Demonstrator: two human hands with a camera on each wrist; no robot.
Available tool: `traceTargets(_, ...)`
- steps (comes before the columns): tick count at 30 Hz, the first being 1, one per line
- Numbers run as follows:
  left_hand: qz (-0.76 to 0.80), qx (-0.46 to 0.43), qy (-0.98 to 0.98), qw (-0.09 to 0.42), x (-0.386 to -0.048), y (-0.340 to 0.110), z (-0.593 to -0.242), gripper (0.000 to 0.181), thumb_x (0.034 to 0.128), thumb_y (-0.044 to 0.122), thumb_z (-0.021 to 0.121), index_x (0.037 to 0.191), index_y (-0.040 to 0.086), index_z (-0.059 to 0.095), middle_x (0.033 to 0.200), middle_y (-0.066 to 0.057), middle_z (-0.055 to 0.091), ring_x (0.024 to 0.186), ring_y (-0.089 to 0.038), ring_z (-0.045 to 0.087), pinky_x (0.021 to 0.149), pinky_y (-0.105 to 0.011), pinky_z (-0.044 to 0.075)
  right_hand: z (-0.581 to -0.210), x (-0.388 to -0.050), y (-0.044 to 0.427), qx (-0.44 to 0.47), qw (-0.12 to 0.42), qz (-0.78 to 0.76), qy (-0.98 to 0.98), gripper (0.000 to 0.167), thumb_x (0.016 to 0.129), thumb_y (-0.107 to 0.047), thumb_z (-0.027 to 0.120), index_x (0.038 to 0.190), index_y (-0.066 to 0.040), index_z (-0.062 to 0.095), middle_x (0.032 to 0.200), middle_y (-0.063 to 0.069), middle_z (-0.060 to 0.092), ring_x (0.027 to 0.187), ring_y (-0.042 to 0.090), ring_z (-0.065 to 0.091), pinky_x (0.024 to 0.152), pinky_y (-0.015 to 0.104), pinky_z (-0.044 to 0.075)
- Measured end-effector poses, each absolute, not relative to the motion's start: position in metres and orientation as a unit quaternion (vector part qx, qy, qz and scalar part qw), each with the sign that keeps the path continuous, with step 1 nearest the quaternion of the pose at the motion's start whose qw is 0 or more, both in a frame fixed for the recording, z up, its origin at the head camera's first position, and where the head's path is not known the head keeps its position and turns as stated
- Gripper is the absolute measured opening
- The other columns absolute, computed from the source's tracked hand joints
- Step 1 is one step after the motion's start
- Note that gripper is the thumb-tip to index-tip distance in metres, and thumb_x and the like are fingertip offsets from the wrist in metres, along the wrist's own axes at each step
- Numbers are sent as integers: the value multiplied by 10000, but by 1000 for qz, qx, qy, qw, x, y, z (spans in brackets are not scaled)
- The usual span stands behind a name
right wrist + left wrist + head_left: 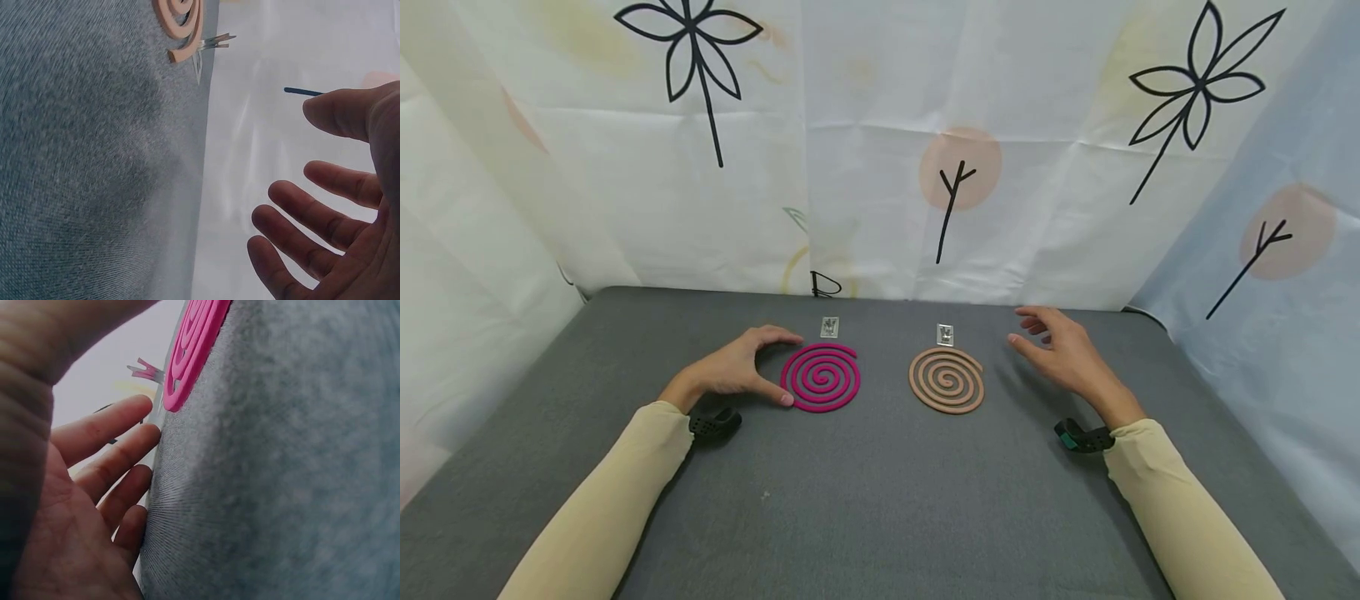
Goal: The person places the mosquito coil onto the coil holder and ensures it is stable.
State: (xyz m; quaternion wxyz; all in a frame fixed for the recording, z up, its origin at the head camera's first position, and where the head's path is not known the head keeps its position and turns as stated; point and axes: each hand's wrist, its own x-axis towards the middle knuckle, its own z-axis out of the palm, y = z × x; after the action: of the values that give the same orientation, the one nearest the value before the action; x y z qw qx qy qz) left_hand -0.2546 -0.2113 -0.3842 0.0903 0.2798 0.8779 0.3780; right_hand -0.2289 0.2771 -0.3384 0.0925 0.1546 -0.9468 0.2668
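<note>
In the head view my left hand (733,365), thumb and fingers apart, curves beside the pink coil (822,380) on the grey table (880,500), my right hand (1063,353) near the tan coil (947,382), while the left wrist view shows loosely spread fingers and the right wrist view likewise.

One stand (830,327) behind each coil (822,380) on table (880,500)

Pink coil (822,378) and tan coil (948,382): smooth, matt. Both small stands (945,335) look like bright, glossy metal. Tabletop covering (880,500) is matt cloth, finely ribbed weave. Backdrop (865,183): smooth, creased cloth, slight sheen. Sleeves (602,500): matt fabric.
</note>
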Motion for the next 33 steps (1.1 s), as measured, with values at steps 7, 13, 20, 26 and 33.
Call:
traceTargets(7, 352, 288, 886, 92, -254, -211, -386, 883, 700, 358, 947, 1440, 83, 551, 1525, -153, 401, 1405, -423, 249, 1087, -730, 220, -334, -226, 273, 161, 86, 274, -944, 528, 1035, -258, 623, 1465, 11, 474, 1321, 282, 557, 1204, 438, 537, 987, 595, 457)
traceTargets(13, 349, 292, 886, 91, -256, -213, -389, 872, 707, 336, 946, 1442, 86, 549, 1531, -155, 372, 1407, -441, 221, 1069, -747, 190, -328, -223, 263, 177, 75, 297, -935, 524, 1034, -267, 626, 1468, -11, 482, 1323, 256, 572, 1205, 412, 552, 994, 577, 466)
traceTargets(20, 348, 295, 886, 90, -255, -213, -388, 877, 703, 335, 949, 1440, 79, 550, 1526, -155, 378, 1393, -437, 233, 1066, -743, 186, -327, -223, 239, 209, 52, 336, -917, 509, 1020, -270, 649, 1455, -46, 507, 1314, 208, 587, 1194, 372, 565, 1001, 556, 466)
traceTargets(26, 350, 289, 887, 89, -255, -214, -388, 876, 704, 359, 946, 1438, 87, 555, 1519, -139, 388, 1381, -417, 247, 1072, -727, 196, -328, -229, 209, 245, 17, 376, -893, 508, 1004, -251, 674, 1449, -61, 520, 1316, 195, 596, 1197, 354, 569, 1008, 552, 466)
traceTargets(33, 349, 288, 887, 92, -255, -213, -389, 872, 708, 354, 943, 1441, 91, 552, 1522, -140, 381, 1392, -421, 237, 1075, -731, 184, -340, -242, 172, 273, -24, 416, -867, 526, 985, -259, 698, 1442, -63, 525, 1350, 204, 585, 1233, 324, 559, 1040, 501, 464)
